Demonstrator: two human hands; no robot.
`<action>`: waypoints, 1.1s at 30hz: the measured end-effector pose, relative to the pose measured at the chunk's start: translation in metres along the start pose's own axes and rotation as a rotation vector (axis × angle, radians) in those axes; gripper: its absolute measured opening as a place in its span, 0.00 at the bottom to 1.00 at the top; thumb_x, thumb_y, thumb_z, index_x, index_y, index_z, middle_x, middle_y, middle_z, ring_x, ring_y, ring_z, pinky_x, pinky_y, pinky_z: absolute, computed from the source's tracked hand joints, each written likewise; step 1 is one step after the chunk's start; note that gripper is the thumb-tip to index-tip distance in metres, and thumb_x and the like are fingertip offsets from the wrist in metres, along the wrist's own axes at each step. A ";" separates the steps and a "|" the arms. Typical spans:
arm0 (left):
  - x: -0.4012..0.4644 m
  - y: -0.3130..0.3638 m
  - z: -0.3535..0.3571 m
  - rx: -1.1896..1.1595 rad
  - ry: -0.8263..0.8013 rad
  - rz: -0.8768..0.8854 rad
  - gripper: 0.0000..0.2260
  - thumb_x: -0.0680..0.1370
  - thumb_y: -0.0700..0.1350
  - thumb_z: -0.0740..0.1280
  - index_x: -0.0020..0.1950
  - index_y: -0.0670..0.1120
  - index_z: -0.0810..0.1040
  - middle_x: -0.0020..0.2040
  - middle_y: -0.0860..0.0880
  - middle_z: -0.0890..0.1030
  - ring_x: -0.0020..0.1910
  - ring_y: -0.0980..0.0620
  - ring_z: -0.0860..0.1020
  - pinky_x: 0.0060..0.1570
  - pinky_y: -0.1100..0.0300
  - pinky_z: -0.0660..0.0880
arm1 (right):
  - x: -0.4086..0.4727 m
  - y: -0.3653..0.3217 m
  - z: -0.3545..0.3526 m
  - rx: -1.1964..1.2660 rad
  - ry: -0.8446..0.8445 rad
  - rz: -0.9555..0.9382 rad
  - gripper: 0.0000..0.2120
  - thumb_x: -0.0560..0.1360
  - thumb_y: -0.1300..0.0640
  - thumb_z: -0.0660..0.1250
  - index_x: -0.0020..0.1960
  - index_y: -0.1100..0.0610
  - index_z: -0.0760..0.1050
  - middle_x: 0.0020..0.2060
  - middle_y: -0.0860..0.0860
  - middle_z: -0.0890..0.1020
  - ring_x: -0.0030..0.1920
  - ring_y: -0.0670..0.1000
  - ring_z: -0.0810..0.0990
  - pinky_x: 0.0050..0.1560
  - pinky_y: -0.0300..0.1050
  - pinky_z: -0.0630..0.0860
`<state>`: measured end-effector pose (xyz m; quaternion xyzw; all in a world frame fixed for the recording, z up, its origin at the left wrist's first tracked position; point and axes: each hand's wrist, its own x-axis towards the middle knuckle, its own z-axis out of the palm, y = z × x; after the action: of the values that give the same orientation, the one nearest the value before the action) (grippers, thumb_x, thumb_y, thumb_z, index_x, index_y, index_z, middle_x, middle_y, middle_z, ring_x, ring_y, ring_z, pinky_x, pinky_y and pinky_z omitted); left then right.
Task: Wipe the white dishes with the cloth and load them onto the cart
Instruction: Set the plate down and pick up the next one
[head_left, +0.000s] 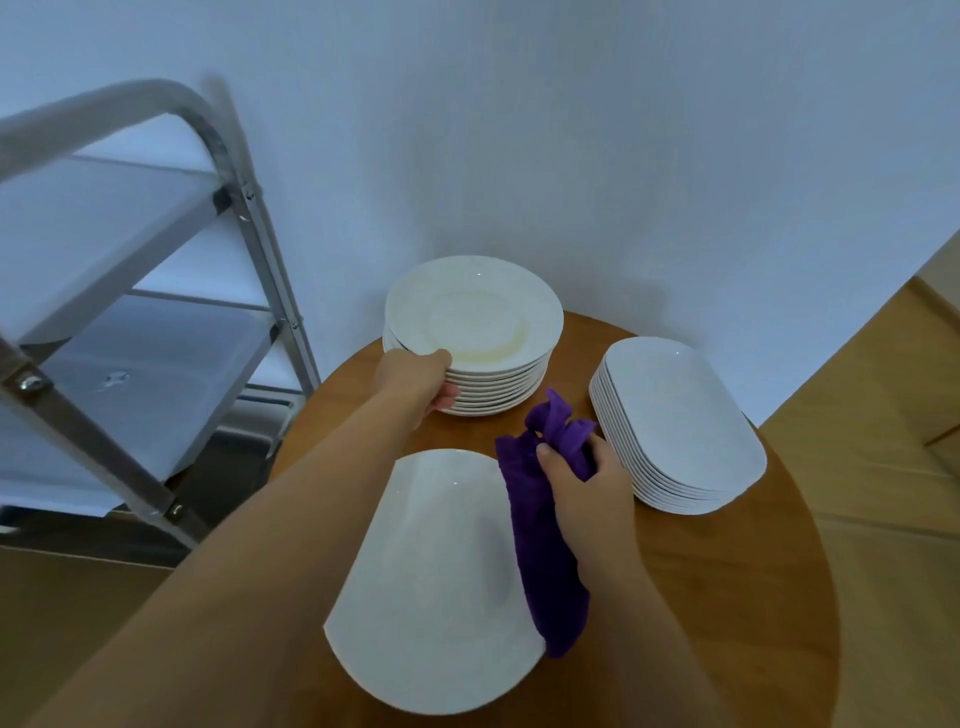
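We had our left hand (415, 382) at the near-left edge of the stack of round plates (474, 338), thumb lying on the rim of the top plate and the fingers curled in against the side of the stack below it, so the hand was clamped on that top plate, or perhaps the top few; we could not tell how many rims lay between thumb and fingers. Our right hand (584, 486) was closed round the purple cloth (540, 525), thumb on top, with a bunched end sticking up beyond the fingertips and the long tail hanging back along the wrist. Just left of those fingers, touching the cloth's tail, lay a single large white dish (436, 577) on the round wooden table (727, 597); just right of them stood the stack of oblong plates (680, 421), its rim very near the knuckles. The cart (135, 291) stood well off to the left of the left hand, its shelves bare as far as we could see, so we judged the loading barely begun. The risks looked plain to us: a one-handed lift by the rim could drag a second plate along and drop it, or tilt the top plate out of the pinch; and the right hand, moving in to wipe, could knock the oblong stack toward the table edge.
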<state>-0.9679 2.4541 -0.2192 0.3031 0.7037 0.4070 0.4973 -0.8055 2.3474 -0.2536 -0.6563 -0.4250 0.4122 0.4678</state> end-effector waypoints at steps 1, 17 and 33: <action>0.001 0.002 -0.001 0.018 -0.007 0.000 0.11 0.77 0.44 0.65 0.55 0.40 0.71 0.31 0.45 0.79 0.21 0.54 0.75 0.18 0.67 0.69 | 0.001 0.001 0.001 0.006 -0.006 0.010 0.13 0.75 0.52 0.68 0.57 0.45 0.70 0.43 0.37 0.74 0.44 0.41 0.74 0.38 0.33 0.68; -0.037 0.011 -0.037 -0.158 -0.178 -0.070 0.05 0.79 0.39 0.56 0.45 0.42 0.70 0.27 0.45 0.81 0.22 0.56 0.79 0.20 0.68 0.72 | -0.018 -0.018 -0.007 0.245 0.062 0.082 0.09 0.76 0.50 0.65 0.55 0.41 0.68 0.48 0.42 0.78 0.49 0.45 0.77 0.43 0.41 0.75; -0.193 -0.057 -0.085 0.133 -0.340 0.118 0.15 0.76 0.56 0.64 0.44 0.44 0.78 0.34 0.45 0.84 0.30 0.51 0.82 0.31 0.61 0.79 | -0.123 -0.039 -0.060 0.717 -0.006 0.244 0.14 0.69 0.67 0.66 0.52 0.55 0.79 0.43 0.54 0.85 0.45 0.57 0.82 0.45 0.53 0.79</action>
<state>-0.9873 2.2435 -0.1665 0.4406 0.6159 0.3310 0.5630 -0.7922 2.2231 -0.1853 -0.4956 -0.1739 0.5895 0.6137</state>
